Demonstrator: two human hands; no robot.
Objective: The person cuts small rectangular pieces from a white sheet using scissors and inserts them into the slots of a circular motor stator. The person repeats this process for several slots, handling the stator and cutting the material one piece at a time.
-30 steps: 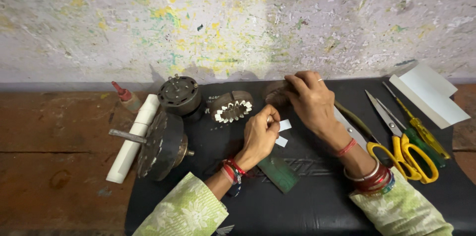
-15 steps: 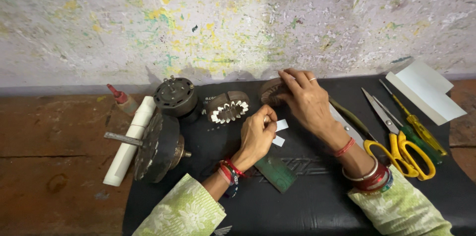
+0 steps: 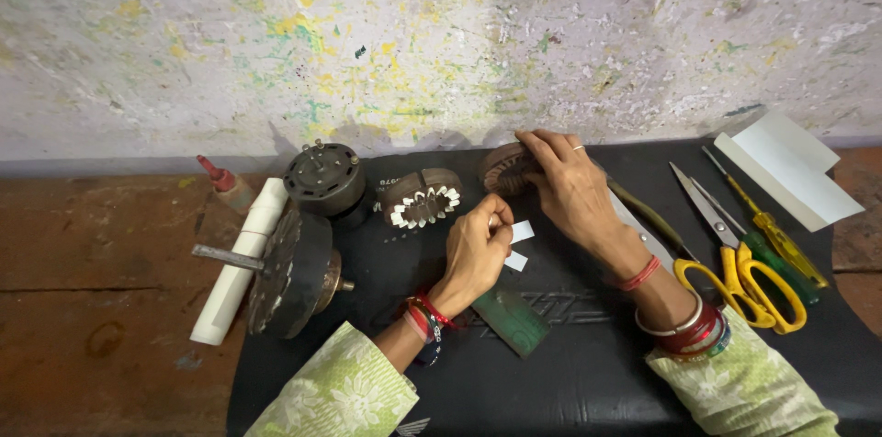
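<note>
Little has shifted since the earlier frame: right hand [image 3: 574,189] still rests on the round wound core [image 3: 503,170] by the wall, fingers curled over its rim. Left hand [image 3: 473,249] pinches a white paper slip [image 3: 520,232], thin and easily creased; hold by its edge. Core likely heavy, rigid.

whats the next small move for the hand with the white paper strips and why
Probably carry one white strip from the left hand up to the round slotted core that the right hand steadies. The strips sit just below it, and the core beside it already shows white pieces in its slots.
</note>
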